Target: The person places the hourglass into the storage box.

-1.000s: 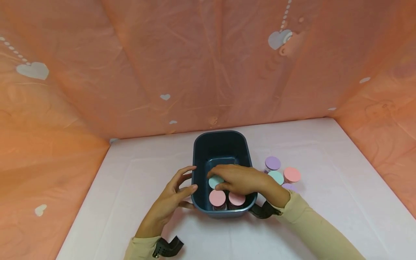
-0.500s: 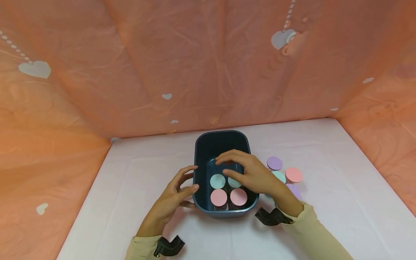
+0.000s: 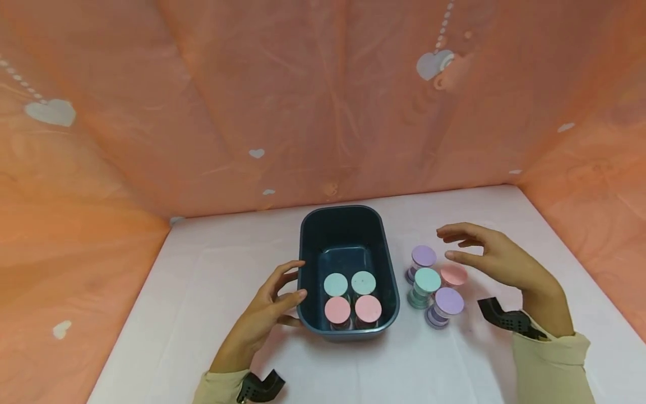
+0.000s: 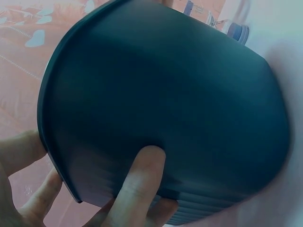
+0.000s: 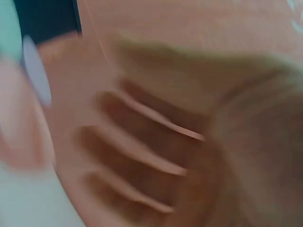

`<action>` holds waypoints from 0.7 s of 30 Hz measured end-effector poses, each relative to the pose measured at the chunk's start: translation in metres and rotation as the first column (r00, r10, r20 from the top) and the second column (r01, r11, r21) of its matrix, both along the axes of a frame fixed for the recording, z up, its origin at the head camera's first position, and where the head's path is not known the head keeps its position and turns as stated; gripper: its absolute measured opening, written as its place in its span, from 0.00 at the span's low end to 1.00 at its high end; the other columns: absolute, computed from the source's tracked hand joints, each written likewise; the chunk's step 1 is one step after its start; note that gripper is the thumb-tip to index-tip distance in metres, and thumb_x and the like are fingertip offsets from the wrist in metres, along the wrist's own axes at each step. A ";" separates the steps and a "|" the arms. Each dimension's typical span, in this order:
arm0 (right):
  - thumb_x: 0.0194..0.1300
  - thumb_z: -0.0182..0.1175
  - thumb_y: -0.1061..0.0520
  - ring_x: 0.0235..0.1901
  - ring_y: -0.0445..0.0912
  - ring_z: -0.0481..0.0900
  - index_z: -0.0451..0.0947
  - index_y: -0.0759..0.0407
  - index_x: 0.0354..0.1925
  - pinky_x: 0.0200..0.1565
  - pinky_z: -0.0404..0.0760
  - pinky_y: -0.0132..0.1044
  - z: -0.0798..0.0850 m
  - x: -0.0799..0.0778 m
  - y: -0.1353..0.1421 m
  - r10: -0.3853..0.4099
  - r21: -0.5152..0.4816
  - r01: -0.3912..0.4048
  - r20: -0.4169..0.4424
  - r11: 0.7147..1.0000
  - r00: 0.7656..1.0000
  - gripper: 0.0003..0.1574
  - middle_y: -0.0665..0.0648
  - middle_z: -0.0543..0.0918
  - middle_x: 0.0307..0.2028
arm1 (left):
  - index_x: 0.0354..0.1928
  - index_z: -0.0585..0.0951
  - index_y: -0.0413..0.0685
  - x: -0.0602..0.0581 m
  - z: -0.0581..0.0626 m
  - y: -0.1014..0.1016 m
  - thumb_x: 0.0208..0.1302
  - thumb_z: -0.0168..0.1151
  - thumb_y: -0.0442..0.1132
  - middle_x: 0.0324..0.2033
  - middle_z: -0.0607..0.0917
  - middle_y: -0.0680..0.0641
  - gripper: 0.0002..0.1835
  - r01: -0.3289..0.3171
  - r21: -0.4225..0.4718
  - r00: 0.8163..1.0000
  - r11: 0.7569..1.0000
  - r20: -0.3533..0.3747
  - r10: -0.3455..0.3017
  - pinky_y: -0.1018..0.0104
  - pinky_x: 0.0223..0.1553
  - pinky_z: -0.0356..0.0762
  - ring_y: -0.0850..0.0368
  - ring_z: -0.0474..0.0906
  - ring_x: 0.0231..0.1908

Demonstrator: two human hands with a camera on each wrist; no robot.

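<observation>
A dark blue bin (image 3: pixel 348 212) stands on the white table. My left hand (image 3: pixel 264 308) rests against its left side, fingertips on the outer wall and by the rim, also seen in the left wrist view. Two mint-capped sand timers (image 3: pixel 335 284) and two pink-capped sand timers (image 3: pixel 337 309) stand upright in the near part of the bin. My right hand (image 3: pixel 497 255) hovers, fingers loosely spread and holding nothing, beside a cluster with a pink sand timer (image 3: pixel 453 275), a mint sand timer (image 3: pixel 427 283) and two purple sand timers (image 3: pixel 448 303). The right wrist view is blurred.
Pink-orange sheeting (image 3: pixel 323 112) with white hearts rises behind the table and at both sides. The white tabletop (image 3: pixel 227 247) extends to the left of the bin.
My right hand has come out of the bin and moved right, past the loose sand timers. A mint cap it covered in the bin is now visible. The left hand stays put.
</observation>
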State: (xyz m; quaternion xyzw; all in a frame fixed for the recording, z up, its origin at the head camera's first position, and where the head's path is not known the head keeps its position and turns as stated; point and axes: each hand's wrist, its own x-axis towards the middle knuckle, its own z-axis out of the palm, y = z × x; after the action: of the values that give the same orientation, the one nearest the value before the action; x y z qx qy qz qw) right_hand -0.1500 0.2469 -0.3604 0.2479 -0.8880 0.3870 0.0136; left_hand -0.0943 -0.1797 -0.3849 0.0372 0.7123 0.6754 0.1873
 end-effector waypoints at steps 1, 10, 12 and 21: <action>0.66 0.65 0.55 0.53 0.34 0.78 0.74 0.46 0.63 0.54 0.77 0.25 -0.002 0.000 0.006 0.028 0.051 -0.029 0.022 0.998 0.999 0.28 0.47 0.82 0.56 | 0.72 0.63 0.61 0.000 0.000 0.000 0.70 0.61 0.41 0.72 0.60 0.36 0.31 -0.003 -0.001 1.000 1.000 -0.001 0.003 0.47 0.38 0.87 0.47 0.81 0.51; 0.65 0.67 0.48 0.50 0.34 0.80 0.76 0.50 0.61 0.47 0.82 0.32 -0.014 -0.003 0.023 0.129 0.126 -0.156 0.201 0.980 0.971 0.28 0.51 0.83 0.55 | 0.72 0.63 0.61 0.000 -0.001 0.000 0.70 0.61 0.40 0.72 0.60 0.36 0.31 -0.001 -0.012 1.000 1.000 -0.009 0.001 0.43 0.38 0.87 0.46 0.79 0.53; 0.64 0.67 0.48 0.48 0.32 0.79 0.77 0.50 0.60 0.46 0.82 0.30 -0.017 -0.005 0.025 0.151 0.123 -0.181 0.221 0.976 0.964 0.27 0.49 0.83 0.53 | 0.72 0.63 0.61 0.000 0.000 0.000 0.70 0.61 0.40 0.72 0.59 0.36 0.31 0.001 -0.010 1.000 1.000 -0.010 -0.001 0.44 0.38 0.87 0.46 0.80 0.53; 0.64 0.64 0.62 0.50 0.33 0.80 0.74 0.61 0.63 0.48 0.79 0.26 -0.042 -0.015 0.039 0.348 -0.080 -0.339 0.286 0.937 0.893 0.29 0.41 0.83 0.53 | 0.71 0.64 0.62 0.000 0.000 0.000 0.69 0.61 0.42 0.71 0.61 0.37 0.31 0.003 -0.015 1.000 1.000 0.002 -0.003 0.53 0.36 0.88 0.49 0.79 0.53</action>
State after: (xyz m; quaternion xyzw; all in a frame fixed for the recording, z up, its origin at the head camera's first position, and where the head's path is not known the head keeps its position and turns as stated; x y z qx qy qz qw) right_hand -0.1650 0.2858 -0.4020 0.3399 -0.8167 0.4283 -0.1845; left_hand -0.0945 -0.1799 -0.3850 0.0363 0.7170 0.6699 0.1894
